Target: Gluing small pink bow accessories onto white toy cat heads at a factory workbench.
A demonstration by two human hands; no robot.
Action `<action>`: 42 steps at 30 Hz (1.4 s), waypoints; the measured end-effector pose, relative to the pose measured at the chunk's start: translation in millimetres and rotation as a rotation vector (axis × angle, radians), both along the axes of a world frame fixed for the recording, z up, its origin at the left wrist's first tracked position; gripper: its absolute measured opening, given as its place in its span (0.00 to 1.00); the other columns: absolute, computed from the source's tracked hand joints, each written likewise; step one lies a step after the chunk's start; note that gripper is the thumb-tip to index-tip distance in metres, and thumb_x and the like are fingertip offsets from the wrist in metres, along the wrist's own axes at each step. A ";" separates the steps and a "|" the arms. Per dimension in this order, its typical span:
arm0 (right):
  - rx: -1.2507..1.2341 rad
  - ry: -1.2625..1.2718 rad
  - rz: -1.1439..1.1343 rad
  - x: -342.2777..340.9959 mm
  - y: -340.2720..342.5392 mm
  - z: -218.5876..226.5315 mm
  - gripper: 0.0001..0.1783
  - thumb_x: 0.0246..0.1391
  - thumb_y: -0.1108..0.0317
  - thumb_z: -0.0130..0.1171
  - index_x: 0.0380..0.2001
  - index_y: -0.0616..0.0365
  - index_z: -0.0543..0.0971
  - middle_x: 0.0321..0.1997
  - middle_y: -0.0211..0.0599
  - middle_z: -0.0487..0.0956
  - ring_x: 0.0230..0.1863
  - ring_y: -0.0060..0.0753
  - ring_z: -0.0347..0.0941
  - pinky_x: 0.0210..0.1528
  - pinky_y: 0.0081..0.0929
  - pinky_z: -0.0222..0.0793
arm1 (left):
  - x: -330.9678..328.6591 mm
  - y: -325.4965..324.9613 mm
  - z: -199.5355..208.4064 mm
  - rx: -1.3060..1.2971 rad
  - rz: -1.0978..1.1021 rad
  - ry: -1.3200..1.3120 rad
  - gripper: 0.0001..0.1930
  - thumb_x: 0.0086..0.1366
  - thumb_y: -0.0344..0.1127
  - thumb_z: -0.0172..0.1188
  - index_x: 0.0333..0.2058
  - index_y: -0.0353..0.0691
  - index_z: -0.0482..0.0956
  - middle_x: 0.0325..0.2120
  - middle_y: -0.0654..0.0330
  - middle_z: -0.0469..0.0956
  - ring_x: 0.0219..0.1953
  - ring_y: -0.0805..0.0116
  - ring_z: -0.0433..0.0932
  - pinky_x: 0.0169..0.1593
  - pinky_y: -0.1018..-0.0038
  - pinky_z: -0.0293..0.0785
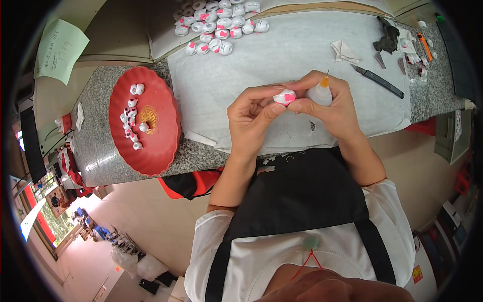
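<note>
In front of my chest, my left hand [246,115] pinches a small rounded white figure piece with a pink bow [285,97] between thumb and fingers. My right hand [343,111] is closed around a small translucent squeeze bottle [319,95], its orange needle tip pointing up and away from me. The thumb and fingers of that hand also reach the right side of the white piece, so both hands meet at it. Beneath them lies a white paper sheet [211,90]. At its far left stand several similar white pieces with pink bows [222,33] in rows.
A red scalloped dish [168,133] on the left holds several small white figures [143,127]. A black utility knife [378,81], a crumpled tissue [345,52], dark scraps [386,36] and an orange-handled tool [425,47] lie at the right. The grey speckled tabletop [98,161] ends near my apron.
</note>
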State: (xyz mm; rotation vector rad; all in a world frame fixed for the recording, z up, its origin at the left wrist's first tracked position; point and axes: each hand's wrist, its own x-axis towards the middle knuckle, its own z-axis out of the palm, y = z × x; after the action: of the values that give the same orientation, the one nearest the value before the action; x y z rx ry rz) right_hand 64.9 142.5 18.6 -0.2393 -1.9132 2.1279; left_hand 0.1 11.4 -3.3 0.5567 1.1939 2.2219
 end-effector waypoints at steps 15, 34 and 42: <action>-0.026 -0.030 0.007 0.2 3.8 -3.5 0.12 0.35 0.78 0.56 0.29 0.66 0.73 0.24 0.32 0.71 0.24 0.19 0.65 0.26 0.16 0.62 | 5.3 4.9 2.9 -0.129 0.063 0.064 0.12 0.50 0.20 0.51 0.36 0.29 0.67 0.35 0.52 0.70 0.39 0.67 0.70 0.42 0.77 0.66; -0.233 -0.096 0.138 -6.8 -9.1 0.8 0.16 0.36 0.75 0.54 0.35 0.64 0.69 0.24 0.36 0.71 0.19 0.22 0.65 0.22 0.15 0.61 | -7.7 -15.8 15.7 -0.032 0.010 -0.024 0.11 0.44 0.21 0.58 0.30 0.34 0.70 0.30 0.57 0.70 0.34 0.70 0.69 0.40 0.76 0.64; -0.029 -0.063 0.007 -2.8 12.6 -0.7 0.25 0.34 0.75 0.54 0.42 0.62 0.64 0.28 0.32 0.67 0.21 0.16 0.59 0.22 0.12 0.57 | -67.8 -82.8 28.2 -1.033 0.806 1.048 0.12 0.43 0.23 0.56 0.30 0.39 0.73 0.27 0.59 0.67 0.33 0.65 0.66 0.38 0.74 0.62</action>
State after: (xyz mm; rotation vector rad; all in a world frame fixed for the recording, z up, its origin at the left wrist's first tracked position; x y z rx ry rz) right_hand 62.1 155.1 17.9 -0.3097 -1.9205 2.1787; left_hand -67.7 -71.4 24.9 0.8755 3.2335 1.2938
